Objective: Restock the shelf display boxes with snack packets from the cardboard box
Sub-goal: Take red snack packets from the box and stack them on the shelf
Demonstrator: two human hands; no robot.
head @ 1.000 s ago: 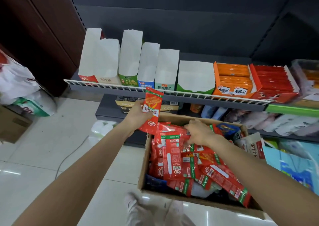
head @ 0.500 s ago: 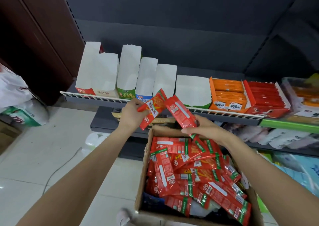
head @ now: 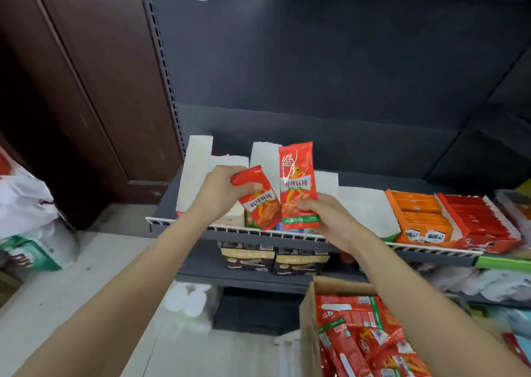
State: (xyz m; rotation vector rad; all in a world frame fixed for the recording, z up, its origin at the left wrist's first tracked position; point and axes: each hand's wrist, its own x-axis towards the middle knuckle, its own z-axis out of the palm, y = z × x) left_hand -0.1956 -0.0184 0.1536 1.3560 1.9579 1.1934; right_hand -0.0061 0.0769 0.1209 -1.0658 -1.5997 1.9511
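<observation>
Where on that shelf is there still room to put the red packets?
The white display boxes left of the orange box look unfilled. The orange box and red box are packed full. The cardboard box below is crowded with packets.

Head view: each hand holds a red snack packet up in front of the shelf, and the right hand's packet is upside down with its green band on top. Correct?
Not quite. In the head view the right hand holds its red packet upright, with the green band at the bottom. The left hand does grip a second red packet, tilted, before the shelf.
</observation>
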